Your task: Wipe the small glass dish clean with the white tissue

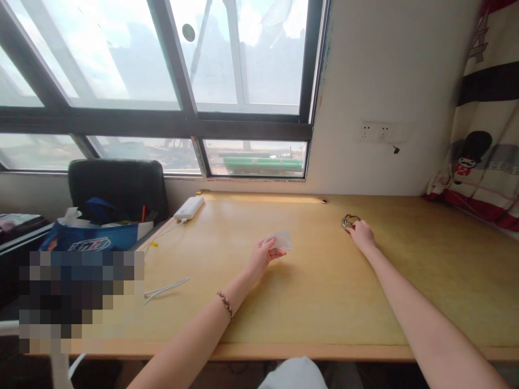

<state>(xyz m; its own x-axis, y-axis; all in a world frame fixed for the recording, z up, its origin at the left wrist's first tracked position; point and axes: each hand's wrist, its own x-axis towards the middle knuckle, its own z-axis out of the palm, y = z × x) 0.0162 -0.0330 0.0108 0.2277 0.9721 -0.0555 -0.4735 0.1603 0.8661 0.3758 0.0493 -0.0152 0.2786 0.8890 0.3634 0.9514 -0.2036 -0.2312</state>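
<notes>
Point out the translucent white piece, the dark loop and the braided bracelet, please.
Translucent white piece (283, 239), head view: its free part.
Dark loop (344, 222), head view: its left side.
Braided bracelet (225, 304), head view: middle of its visible band.

Bare forearms (186, 337), a braided dark-and-pale bracelet (225, 304) round the left one, light grey cloth (294, 374) over the leg

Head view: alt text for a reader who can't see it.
A person's left hand holds a thin translucent piece above a yellowish table, while the right hand holds a dark loop. A white device with a cable lies far left; a window is behind.
</notes>
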